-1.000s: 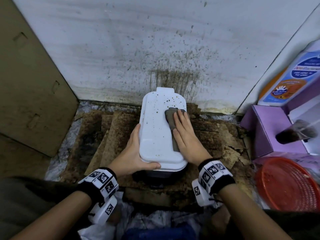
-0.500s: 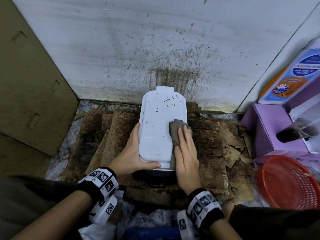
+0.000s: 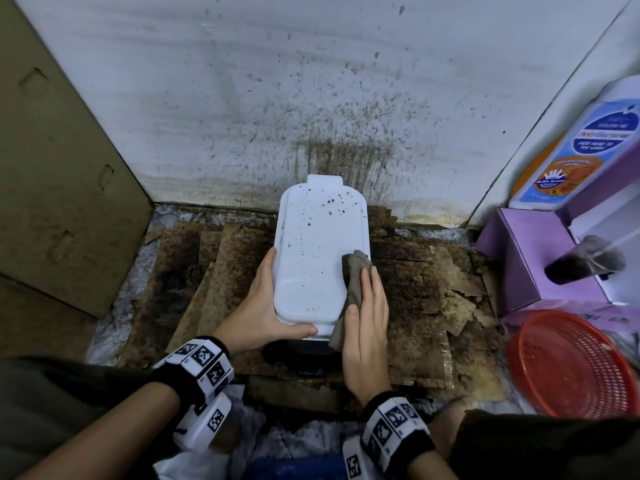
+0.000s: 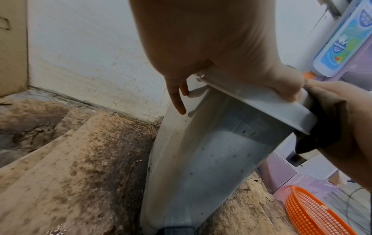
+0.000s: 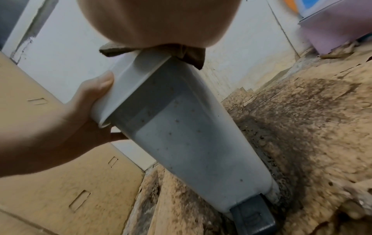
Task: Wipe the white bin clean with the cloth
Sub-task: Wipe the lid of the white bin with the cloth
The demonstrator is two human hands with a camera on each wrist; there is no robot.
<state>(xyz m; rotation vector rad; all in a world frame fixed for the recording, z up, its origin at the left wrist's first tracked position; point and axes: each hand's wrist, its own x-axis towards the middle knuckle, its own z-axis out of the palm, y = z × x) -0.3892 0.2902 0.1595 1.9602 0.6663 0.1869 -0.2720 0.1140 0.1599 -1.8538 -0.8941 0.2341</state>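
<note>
Cloth (image 3: pixel 349 292) flat against white bin (image 3: pixel 318 258)

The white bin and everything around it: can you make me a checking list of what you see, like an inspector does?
Surface: stained, torn brown cardboard covers the floor.
Job's things: white bin stands upright, lid shut, brown specks mostly on the far half of the lid; grey-brown cloth lies on the lid's right edge and hangs over the side.
Clutter: red mesh basket, purple box, and a bottle with a blue label, all to the right.
Hands: left hand grips the lid's near left corner; right hand presses flat on the cloth.
Cables: nothing seen.
Surroundings: white wall splattered with brown spots; cardboard panel on the left.
</note>
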